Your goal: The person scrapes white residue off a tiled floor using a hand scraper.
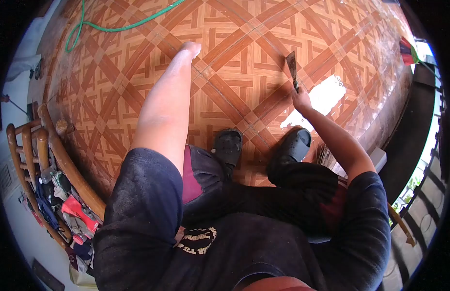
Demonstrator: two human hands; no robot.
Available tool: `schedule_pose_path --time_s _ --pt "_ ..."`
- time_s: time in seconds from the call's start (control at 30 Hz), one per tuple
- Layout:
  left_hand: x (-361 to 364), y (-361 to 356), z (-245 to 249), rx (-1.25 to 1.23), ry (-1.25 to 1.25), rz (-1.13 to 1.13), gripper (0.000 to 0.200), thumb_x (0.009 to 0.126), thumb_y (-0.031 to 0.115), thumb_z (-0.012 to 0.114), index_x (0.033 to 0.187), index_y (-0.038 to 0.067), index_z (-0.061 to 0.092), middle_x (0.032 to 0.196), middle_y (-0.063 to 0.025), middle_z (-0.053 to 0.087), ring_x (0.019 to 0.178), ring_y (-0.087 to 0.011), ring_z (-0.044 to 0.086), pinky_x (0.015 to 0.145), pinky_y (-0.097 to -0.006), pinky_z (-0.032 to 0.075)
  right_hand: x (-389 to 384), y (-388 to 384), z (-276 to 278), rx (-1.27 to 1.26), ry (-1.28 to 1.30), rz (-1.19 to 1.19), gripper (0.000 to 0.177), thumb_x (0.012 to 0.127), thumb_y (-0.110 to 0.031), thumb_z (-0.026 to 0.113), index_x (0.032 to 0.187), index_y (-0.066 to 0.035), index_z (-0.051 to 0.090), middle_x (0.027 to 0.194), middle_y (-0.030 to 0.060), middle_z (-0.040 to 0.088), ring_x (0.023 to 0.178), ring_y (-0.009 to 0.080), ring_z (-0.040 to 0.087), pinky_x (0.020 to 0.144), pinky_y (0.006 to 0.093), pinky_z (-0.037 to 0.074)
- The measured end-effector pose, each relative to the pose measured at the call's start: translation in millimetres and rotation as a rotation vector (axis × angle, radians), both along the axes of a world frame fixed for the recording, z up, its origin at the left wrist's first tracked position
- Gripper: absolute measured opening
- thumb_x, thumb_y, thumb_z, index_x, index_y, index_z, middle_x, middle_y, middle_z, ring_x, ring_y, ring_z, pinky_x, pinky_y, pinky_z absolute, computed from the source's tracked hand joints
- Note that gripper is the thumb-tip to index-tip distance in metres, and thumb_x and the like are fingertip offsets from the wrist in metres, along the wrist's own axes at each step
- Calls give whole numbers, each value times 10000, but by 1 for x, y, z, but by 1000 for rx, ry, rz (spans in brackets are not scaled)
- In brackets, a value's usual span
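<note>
A person in a dark T-shirt (263,237) bends over a floor (225,72) patterned in brown and tan wood-look blocks, both arms reaching toward the upper part of the frame. The right hand (301,99), right of centre, is closed around the lower end of a flat-bladed tool (291,68), whose dark blade points up the frame, widening toward a slanted end above the fist. The blade's shadow falls on the floor just to its left. The left hand (190,47), at the top of the frame left of centre, appears small and pale at the end of the outstretched arm; how far its fingers are open, and whether it has hold of anything, cannot be told. A bright white patch (326,99) with ragged edges lies just right of the right hand; whether it is wet or only glare is unclear. Two dark shoes (228,145) show near the middle of the frame, below the level of both hands. A green hose (123,29) loops across the upper left, well apart from the tool. At the lower left, a wooden frame (72,169) of rounded rails holds a jumble of mixed items (79,213), some of them red.
</note>
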State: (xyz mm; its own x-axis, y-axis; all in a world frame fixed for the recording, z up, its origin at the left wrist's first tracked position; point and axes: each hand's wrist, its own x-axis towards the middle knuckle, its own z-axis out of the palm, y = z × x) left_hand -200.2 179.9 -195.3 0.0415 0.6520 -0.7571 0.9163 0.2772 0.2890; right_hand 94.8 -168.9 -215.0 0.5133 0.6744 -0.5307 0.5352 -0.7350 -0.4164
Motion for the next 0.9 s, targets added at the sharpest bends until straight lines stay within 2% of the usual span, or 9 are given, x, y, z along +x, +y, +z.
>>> schedule_pose_path --time_s 0.03,0.17,0.3,0.37,0.43,0.47,0.73,0.83,0.9 --pt "-3 -1 3 19 -22 61 258 809 342 567 872 93 585 748 -51 544 503 -149 389 454 -326 357 -5 4 3 114 -62 -50 480 889 -417 510 1066 28 477 994 321 596 984 476 556 869 516 421" --pt "-10 -10 21 -30 -59 170 295 815 372 577 918 96 592 831 -50 578 547 -147 436 487 -314 390 -12 34 34 118 -150 75 511 856 -402 566 1091 42 470 976 302 610 952 448 583 834 508 451" --pt "-12 -17 42 -74 -99 168 317 831 387 576 954 95 594 866 -39 585 566 -135 468 493 -296 410 -20 66 49 10 -32 224 510 865 -351 552 1196 27 465 962 293 623 933 432 606 820 506 477" --pt "-17 -16 41 -105 -205 137 337 847 396 584 989 89 583 859 -35 578 574 -113 482 493 -265 418 -41 89 87 -176 101 160 435 887 -310 511 1188 3 505 958 273 634 931 415 616 822 499 486" --pt "-24 -21 40 -112 -288 133 347 853 397 584 1005 84 576 853 -35 573 574 -107 478 490 -256 415 -47 105 88 -104 -207 497 362 903 -281 462 1105 -6 583 970 253 643 934 387 629 815 484 496" --pt "-28 -26 38 -117 -370 125 357 859 397 584 1021 79 569 847 -35 568 574 -100 475 488 -247 412 -52 114 99 -82 -217 510 338 902 -270 450 1022 -19 642 985 225 653 939 368 636 820 468 501" --pt "-69 -12 25 -200 -210 -49 386 859 402 587 1056 71 568 857 -45 567 584 -95 479 493 -246 407 -60 216 79 -223 -286 704 309 854 -230 474 985 -24 663 984 203 666 968 343 640 827 442 511" --pt "-54 3 13 -145 -266 31 361 857 395 584 1029 78 579 843 -38 570 583 -96 477 494 -247 402 -41 237 90 -484 -141 745 311 825 -234 502 986 -20 660 998 201 665 966 334 645 825 437 514" --pt "-32 11 -1 -143 -344 115 334 859 388 579 1001 85 587 821 -29 572 582 -96 476 493 -247 398 -32 218 99 -249 -295 677 319 850 -256 490 993 -25 658 971 193 670 944 333 652 811 443 518"
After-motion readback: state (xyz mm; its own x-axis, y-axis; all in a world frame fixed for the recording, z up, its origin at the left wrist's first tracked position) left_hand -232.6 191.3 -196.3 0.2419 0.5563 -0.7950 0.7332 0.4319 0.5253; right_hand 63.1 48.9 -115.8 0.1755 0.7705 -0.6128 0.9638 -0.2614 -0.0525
